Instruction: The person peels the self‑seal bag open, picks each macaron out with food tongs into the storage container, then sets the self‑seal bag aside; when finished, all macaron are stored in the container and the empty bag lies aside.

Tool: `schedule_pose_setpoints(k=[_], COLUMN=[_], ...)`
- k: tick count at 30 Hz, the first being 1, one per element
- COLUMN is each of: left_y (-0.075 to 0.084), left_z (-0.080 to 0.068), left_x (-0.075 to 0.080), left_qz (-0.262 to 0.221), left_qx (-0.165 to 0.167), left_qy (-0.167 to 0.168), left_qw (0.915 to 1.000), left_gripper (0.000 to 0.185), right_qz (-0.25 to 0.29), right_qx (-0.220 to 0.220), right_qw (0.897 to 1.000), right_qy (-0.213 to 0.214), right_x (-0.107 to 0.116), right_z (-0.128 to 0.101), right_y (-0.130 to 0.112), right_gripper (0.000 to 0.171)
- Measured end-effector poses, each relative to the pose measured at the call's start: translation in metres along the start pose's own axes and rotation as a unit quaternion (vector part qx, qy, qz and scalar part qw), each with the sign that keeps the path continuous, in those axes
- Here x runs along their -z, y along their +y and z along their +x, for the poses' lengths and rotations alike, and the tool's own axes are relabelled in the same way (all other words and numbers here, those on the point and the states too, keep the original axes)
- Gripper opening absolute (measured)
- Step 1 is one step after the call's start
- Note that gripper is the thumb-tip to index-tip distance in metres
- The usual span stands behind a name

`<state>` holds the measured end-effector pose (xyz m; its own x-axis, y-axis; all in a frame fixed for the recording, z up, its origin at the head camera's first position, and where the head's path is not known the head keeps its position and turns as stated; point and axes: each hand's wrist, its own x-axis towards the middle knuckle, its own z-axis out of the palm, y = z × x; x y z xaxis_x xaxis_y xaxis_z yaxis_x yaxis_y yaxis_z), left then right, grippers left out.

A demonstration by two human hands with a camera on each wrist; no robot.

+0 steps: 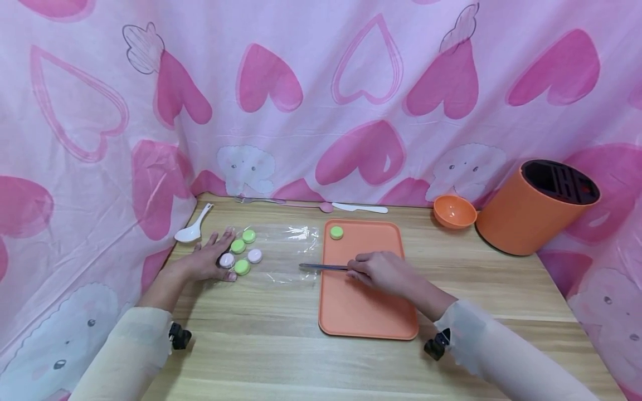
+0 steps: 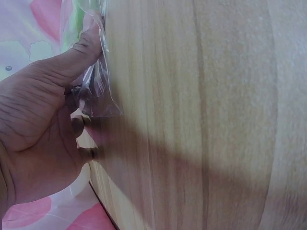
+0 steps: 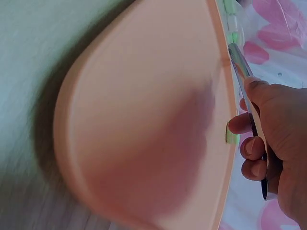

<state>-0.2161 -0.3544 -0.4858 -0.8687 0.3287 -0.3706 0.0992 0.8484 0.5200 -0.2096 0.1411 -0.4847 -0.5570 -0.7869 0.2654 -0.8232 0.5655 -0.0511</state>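
Note:
My left hand (image 1: 208, 262) rests with spread fingers at the left end of a clear plastic bag (image 1: 288, 245). The thumb lies along the film in the left wrist view. Right by those fingers, several small macarons, green (image 1: 242, 267) and pale lilac (image 1: 254, 256), sit at that end of the bag. My right hand (image 1: 383, 273) grips slim metal tongs (image 1: 323, 267) above an orange tray (image 1: 368, 312). The tips of the tongs point left, past the tray's edge and over the bag's right side. One green macaron (image 1: 336, 233) lies near the tray's far left corner.
A white spoon (image 1: 191, 231) lies at the far left. Along the back edge are a clear fork (image 1: 258, 199), a pink spoon (image 1: 325, 206) and a white knife (image 1: 360, 209). An orange bowl (image 1: 455, 211) and an orange knife block (image 1: 531, 211) stand at the back right.

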Motion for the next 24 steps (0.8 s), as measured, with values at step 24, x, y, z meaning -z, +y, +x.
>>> schedule_pose_setpoints(k=[24], left_y=[0.001], left_z=[0.000], left_x=[0.000], left_qz=[0.008], left_qx=[0.003], left_qy=[0.001], left_qw=[1.0000], left_gripper=[0.129], right_qz=[-0.017], right_qx=[-0.042], right_qw=[0.998], right_qy=[-0.045], right_x=[-0.031], right_z=[0.067], right_y=[-0.050], right_gripper=[0.025])
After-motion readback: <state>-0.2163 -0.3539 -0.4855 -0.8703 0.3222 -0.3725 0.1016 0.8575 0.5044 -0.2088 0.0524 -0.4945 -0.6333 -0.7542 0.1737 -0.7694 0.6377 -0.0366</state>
